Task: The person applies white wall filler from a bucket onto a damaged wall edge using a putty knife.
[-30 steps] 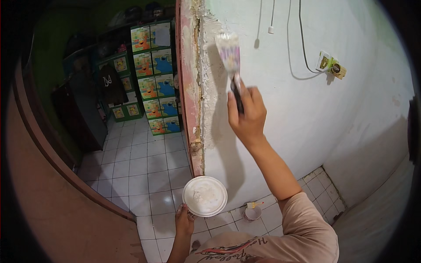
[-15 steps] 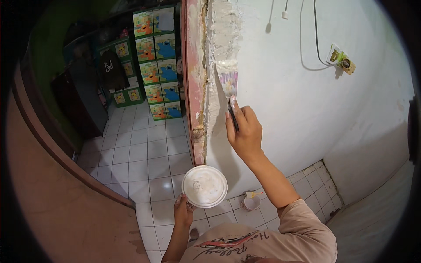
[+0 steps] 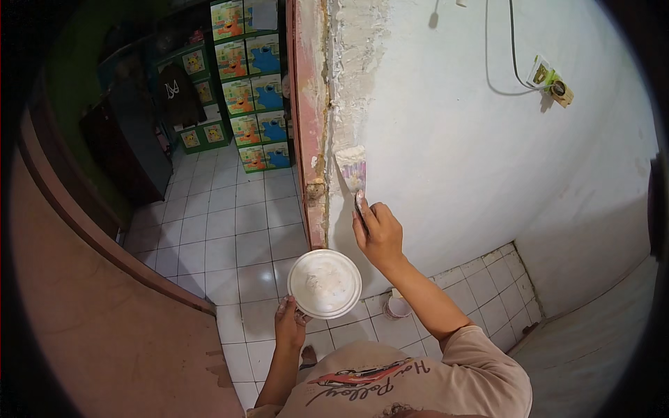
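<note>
My right hand (image 3: 378,237) grips the dark handle of a putty knife (image 3: 352,168), whose broad blade, coated with white paste, lies against a vertical strip of rough plaster (image 3: 352,83) on the white wall (image 3: 460,167). The strip runs beside the chipped pink door frame (image 3: 311,104). My left hand (image 3: 290,322) holds a round white lid (image 3: 324,285) by its edge, with white paste on its middle. A small pail (image 3: 397,310), with a pale flat thing at its rim, stands on the tiles below, partly behind my right forearm.
Through the doorway are stacked green picture-printed drawers (image 3: 251,90), a dark cabinet (image 3: 129,146) and a tiled floor (image 3: 216,230). A pink-brown wall (image 3: 118,327) is at left. On the white wall, a cable runs to an electrical fitting (image 3: 550,80).
My right hand and the putty knife have moved down along the plaster strip. The lid in my left hand appears slightly higher in view, as does the whole room.
</note>
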Motion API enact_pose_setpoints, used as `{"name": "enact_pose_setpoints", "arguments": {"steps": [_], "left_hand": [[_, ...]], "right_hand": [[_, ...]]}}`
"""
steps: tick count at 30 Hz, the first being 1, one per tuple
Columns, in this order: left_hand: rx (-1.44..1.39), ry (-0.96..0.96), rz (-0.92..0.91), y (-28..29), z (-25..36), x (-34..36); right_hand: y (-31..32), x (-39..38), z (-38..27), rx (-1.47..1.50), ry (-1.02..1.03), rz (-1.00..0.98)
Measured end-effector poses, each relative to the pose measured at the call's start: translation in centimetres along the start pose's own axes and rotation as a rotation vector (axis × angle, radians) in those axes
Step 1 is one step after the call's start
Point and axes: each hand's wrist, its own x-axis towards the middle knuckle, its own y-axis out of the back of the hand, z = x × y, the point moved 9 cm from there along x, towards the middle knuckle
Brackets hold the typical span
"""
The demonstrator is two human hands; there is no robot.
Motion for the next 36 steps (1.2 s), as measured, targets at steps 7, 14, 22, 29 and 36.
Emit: {"name": "enact_pose_setpoints", "arguments": {"steps": [7,14,22,29,36], "left_hand": [[-0.023,-0.023,0.017,1.4,0.5,-0.6],[-0.039,-0.054,0.033,2.1,1.0,-0.9],[-0.065,-0.039,0.079,2.5,0.5,-0.8],[-0.043,-0.052,0.06,2.6,1.4,-0.8],[-0.03,-0.057,0.036,2.4,1.9,-0.5]], "right_hand": [[-1.8,-5.0,0.8,0.035,-0.033,-0.075],[-1.0,-8.5,1.0,0.135,0.014,-0.071],[-1.3,-4.4,1.8,0.091,-0.007,0.037],[-0.8,-6.0,0.6,0.176,-0.031,0.011],[1.3,2.2,-1.2,0.115,0.008,0.156]]}}
